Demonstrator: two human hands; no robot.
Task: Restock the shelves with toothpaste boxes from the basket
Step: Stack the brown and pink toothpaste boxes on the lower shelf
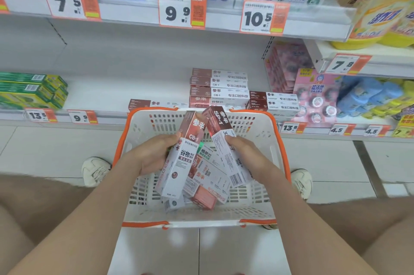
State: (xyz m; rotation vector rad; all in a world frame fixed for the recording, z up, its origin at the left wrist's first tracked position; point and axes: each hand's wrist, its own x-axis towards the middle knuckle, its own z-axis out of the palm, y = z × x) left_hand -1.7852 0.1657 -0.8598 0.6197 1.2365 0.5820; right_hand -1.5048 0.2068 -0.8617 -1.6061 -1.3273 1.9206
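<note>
Two bent legs (pixel 33 207) are seen at the bottom corners of the frame, and two bare arms (pixel 94 218) are stretched out between them. Just past the legs, a white basket (pixel 201 222) with an orange rim is set on the floor, in the lower middle of the frame, between two white shoes (pixel 95 170). More toothpaste boxes (pixel 210 187) are left lying in a messy heap inside it.

Above the heap, a CB-1 box (pixel 181 162) is held in the left grip (pixel 154 153), which is wrapped round its side. An SP-1 box (pixel 226 147) is held the same way in the right grip (pixel 243 149). Both boxes are tipped inward, so their top ends are nearly touching.

Further up, in the middle of the frame, a tall stack (pixel 219 86) of the same brand is piled on the lower shelf (pixel 107 95), with shorter piles beside it.

Each box is gripped at one side only, so one could be let slip and dropped back into the basket or on the floor. If both are lifted at once, the top ends could be bumped together. The tall stack could be knocked over if a box is pushed in roughly. The two boxes are of different kinds, so one could be put on the wrong pile.
</note>
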